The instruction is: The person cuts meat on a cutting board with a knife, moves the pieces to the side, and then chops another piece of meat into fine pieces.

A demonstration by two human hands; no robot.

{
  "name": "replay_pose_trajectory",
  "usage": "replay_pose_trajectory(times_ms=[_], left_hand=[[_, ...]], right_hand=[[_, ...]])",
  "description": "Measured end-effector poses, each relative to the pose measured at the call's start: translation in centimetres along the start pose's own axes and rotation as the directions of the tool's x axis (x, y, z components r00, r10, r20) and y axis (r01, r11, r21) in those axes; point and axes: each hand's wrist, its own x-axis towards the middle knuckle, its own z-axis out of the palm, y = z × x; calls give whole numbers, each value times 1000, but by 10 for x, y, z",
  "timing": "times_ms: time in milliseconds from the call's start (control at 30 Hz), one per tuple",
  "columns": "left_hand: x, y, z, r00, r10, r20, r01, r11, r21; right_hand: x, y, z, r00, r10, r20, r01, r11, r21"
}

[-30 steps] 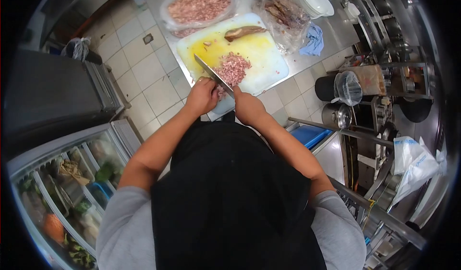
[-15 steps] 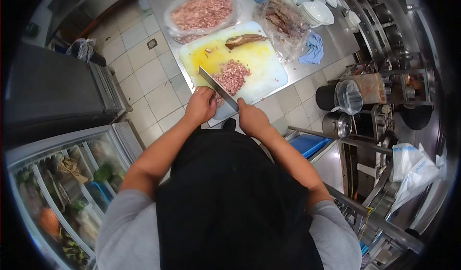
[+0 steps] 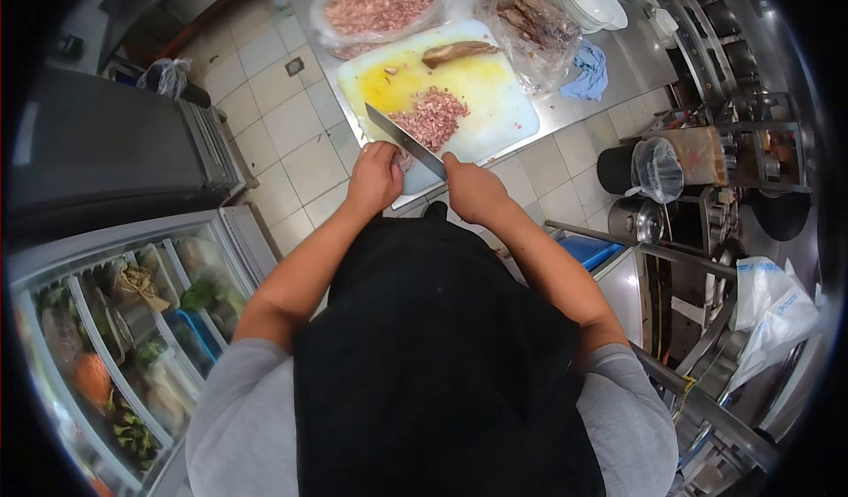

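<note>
My right hand (image 3: 477,191) is closed round the handle of a large knife (image 3: 406,142), whose blade points up and left across the near part of the cutting board (image 3: 499,99). Beside the blade, my left hand (image 3: 376,177) has its fingers bent and pressed together at the board's near left edge; what lies under them is hidden. Chopped meat (image 3: 435,119) is heaped just beyond the blade. A long uncut piece of meat (image 3: 459,52) rests near the board's far edge.
Behind the board are a bag of chopped meat (image 3: 380,5) and a plastic bag of darker meat pieces (image 3: 530,24). A blue cloth (image 3: 587,71) and white bowls (image 3: 594,7) are at the right. An open-topped cooler (image 3: 132,223) stands at the left, pots (image 3: 636,220) at the right.
The whole view has shifted, so the board and table appear slightly higher and further right. Both hands keep nearly the same places at the knife and board.
</note>
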Motion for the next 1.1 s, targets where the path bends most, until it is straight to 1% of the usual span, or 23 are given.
replay_pose_trajectory(times_ms=[67,100,200,300,367,400,467,500,567,633,700,733,800,833,867,900,933,1000,1033,1100], left_hand=[[-9,10,-2,991,-120,-55,123,990,62],[-11,12,0,990,-129,-56,132,989,67],[-11,16,8,986,-168,-24,170,978,118],[-16,19,18,984,-175,-36,178,977,115],[-17,18,19,975,-220,32,217,972,95],[-21,21,19,974,-223,31,219,970,106],[-26,25,17,978,-195,-75,200,978,62],[-26,27,18,979,-189,-75,194,978,71],[-32,30,21,956,-194,-221,227,964,139],[-35,29,26,959,-203,-198,235,960,155],[-32,25,28,963,-205,-176,235,958,167],[-31,24,29,962,-229,-151,254,950,179],[-31,26,32,961,-247,-127,267,945,187],[-30,25,31,958,-254,-135,275,945,177],[-33,25,29,955,-267,-131,287,943,169],[-33,31,26,960,-235,-149,261,948,183],[-33,33,27,965,-222,-141,247,951,188],[-31,33,28,937,-289,-196,321,934,157],[-32,33,28,937,-293,-190,324,933,159],[-30,30,27,940,-316,-131,339,914,224]], right_hand=[[-18,10,-7,999,-32,-1,32,999,-31],[-30,15,-8,998,-58,3,58,996,-66],[-58,23,-15,997,-52,55,54,998,-38],[-28,46,31,997,-62,38,62,998,-7],[-8,36,23,995,-90,40,91,996,-19],[-4,32,19,992,-112,49,114,993,-24],[-5,31,9,989,-140,46,141,990,-21],[-7,31,1,985,-164,52,166,986,-33],[-30,35,-17,981,-185,58,188,981,-43],[-49,40,-16,976,-205,77,210,976,-55],[-58,45,-13,986,-128,104,134,990,-50],[-52,49,-1,986,-129,108,135,990,-48],[-25,57,28,985,-164,51,163,986,31],[-16,52,18,984,-171,44,170,985,24],[-12,45,10,981,-178,78,180,984,-12],[-15,40,4,978,-176,111,182,983,-40],[-20,39,-3,980,-171,99,175,984,-32],[-32,39,-14,975,-200,95,207,976,-62],[-42,43,-14,975,-199,99,205,977,-55],[-54,52,-16,962,-249,113,256,966,-48]])
